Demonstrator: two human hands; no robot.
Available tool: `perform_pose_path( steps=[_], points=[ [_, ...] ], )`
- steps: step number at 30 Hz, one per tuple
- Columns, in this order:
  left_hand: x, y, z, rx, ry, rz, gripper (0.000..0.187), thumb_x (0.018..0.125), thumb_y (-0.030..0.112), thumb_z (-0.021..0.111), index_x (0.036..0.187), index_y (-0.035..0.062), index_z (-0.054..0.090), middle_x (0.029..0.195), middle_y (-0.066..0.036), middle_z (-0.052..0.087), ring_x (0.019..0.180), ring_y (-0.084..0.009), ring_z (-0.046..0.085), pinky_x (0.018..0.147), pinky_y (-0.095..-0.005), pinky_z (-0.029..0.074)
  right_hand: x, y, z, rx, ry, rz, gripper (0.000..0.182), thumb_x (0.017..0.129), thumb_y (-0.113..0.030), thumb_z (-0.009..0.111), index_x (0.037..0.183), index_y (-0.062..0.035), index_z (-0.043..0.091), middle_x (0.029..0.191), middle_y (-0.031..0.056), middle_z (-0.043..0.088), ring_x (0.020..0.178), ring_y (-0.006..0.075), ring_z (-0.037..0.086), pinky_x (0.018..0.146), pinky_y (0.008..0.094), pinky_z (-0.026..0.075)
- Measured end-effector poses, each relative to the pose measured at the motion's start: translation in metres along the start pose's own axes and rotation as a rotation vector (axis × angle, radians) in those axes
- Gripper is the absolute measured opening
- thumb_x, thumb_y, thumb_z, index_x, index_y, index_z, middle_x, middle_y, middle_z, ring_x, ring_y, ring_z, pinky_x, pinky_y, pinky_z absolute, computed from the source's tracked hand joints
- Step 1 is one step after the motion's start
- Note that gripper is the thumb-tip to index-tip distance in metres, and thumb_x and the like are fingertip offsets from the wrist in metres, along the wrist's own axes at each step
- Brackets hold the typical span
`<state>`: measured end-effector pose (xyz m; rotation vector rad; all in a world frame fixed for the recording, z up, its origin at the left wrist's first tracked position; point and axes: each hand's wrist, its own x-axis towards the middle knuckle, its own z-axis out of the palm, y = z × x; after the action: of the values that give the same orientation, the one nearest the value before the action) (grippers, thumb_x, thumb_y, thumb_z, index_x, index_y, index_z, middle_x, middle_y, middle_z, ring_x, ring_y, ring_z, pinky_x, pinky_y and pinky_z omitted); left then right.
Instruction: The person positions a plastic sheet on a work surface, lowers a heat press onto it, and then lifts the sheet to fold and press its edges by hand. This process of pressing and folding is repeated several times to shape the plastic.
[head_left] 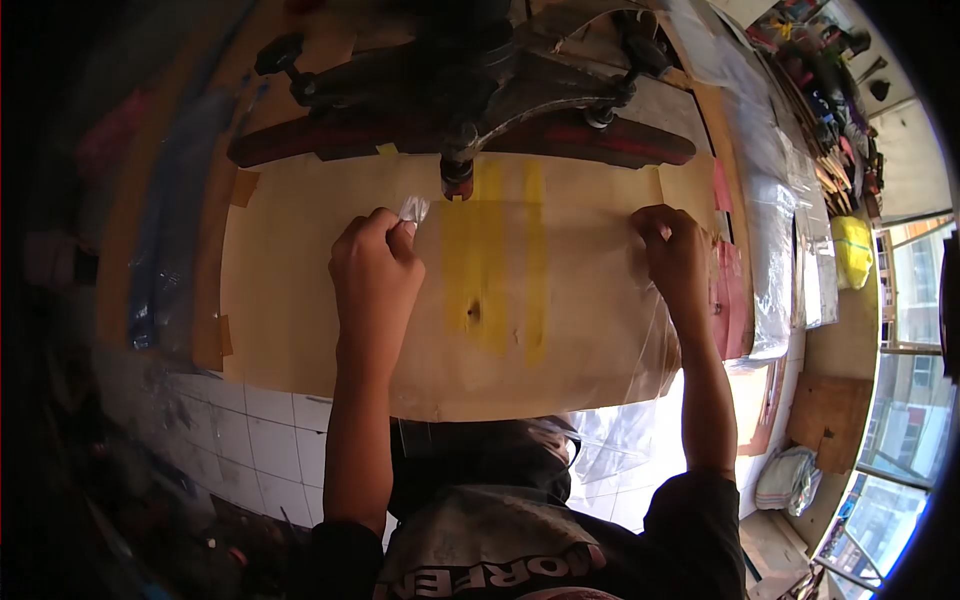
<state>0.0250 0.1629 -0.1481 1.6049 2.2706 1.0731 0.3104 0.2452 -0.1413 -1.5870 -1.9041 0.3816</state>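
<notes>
My left hand (378, 255) is closed in a pinch over the board, left of the yellow strips. A crumpled bit of clear plastic sheet (414, 208) sticks out above its fingertips. The sheet seems to stretch across to my right hand (672, 245), which is also closed, pinching at its right side. Its lower part hangs past the board's front edge in front of my body. Beneath lies a tan board (280, 290) with yellow tape strips (490, 270) down its middle. What exactly lies between my right fingertips is too small to make out.
A dark metal press frame with a red-edged bar (610, 142) spans the board's far side, its red-tipped bolt (457, 180) pointing toward me. Clear plastic (770, 250) lies along the right side, blue-tinted plastic (165, 230) on the left. White floor tiles (270, 440) show below.
</notes>
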Motion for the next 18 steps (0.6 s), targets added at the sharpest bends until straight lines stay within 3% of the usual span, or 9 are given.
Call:
perform_pose_path(
  steps=[3,5,7,10,14,16,18],
  points=[
    [0.001,0.005,0.000,-0.002,0.004,-0.021,0.011,0.082,0.004,0.063,0.074,-0.0008,0.057,0.067,-0.015,0.060,0.060,-0.0314,0.058,0.058,-0.0398,0.046,-0.002,0.006,0.001,-0.029,0.004,-0.035,0.011,0.077,-0.007,0.061,0.086,-0.0026,0.067,0.067,0.0143,0.061,0.064,0.0280,0.061,0.061,0.0377,0.046],
    [0.001,0.006,0.000,-0.039,-0.022,-0.079,0.012,0.081,0.003,0.063,0.072,-0.0012,0.056,0.066,-0.014,0.059,0.059,-0.0290,0.059,0.057,-0.0377,0.046,-0.004,-0.007,0.000,-0.073,-0.007,0.128,0.011,0.080,-0.009,0.062,0.089,-0.0035,0.061,0.067,0.0149,0.060,0.062,0.0297,0.060,0.058,0.0391,0.045],
    [0.002,0.004,0.001,-0.047,-0.040,-0.066,0.010,0.081,0.001,0.063,0.080,-0.0003,0.053,0.063,-0.012,0.058,0.058,-0.0269,0.059,0.057,-0.0377,0.045,-0.004,-0.006,0.000,-0.081,0.009,0.120,0.012,0.081,-0.011,0.064,0.089,-0.0039,0.058,0.067,0.0150,0.060,0.062,0.0305,0.060,0.057,0.0398,0.045],
    [0.004,0.006,-0.002,-0.012,-0.074,-0.123,0.023,0.081,-0.001,0.062,0.095,0.0042,0.043,0.058,-0.009,0.053,0.056,-0.0250,0.057,0.056,-0.0381,0.044,-0.004,-0.005,0.001,-0.070,0.028,0.103,0.014,0.081,-0.011,0.065,0.087,-0.0040,0.054,0.070,0.0152,0.060,0.063,0.0321,0.060,0.056,0.0410,0.045],
    [0.004,0.009,-0.002,-0.014,-0.089,-0.109,0.020,0.081,-0.001,0.062,0.092,0.0038,0.046,0.059,-0.010,0.053,0.054,-0.0244,0.055,0.056,-0.0377,0.043,-0.003,0.006,0.004,-0.061,0.080,-0.026,0.012,0.081,-0.007,0.065,0.086,-0.0041,0.054,0.073,0.0156,0.060,0.064,0.0329,0.061,0.056,0.0407,0.044],
    [0.004,0.006,0.000,-0.031,-0.060,-0.073,0.013,0.082,0.004,0.063,0.089,0.0037,0.052,0.056,-0.006,0.045,0.051,-0.0189,0.049,0.054,-0.0350,0.040,-0.004,0.003,0.004,-0.080,0.085,-0.023,0.009,0.080,-0.005,0.064,0.086,-0.0042,0.057,0.073,0.0154,0.059,0.064,0.0326,0.061,0.056,0.0401,0.045],
    [0.005,0.004,0.000,-0.031,-0.056,-0.051,0.010,0.082,0.004,0.062,0.087,0.0026,0.054,0.057,-0.007,0.048,0.052,-0.0184,0.049,0.054,-0.0346,0.041,-0.005,0.001,0.004,-0.096,0.091,-0.022,0.007,0.080,-0.004,0.064,0.085,-0.0044,0.059,0.073,0.0152,0.059,0.063,0.0323,0.061,0.056,0.0396,0.045]
  ],
)
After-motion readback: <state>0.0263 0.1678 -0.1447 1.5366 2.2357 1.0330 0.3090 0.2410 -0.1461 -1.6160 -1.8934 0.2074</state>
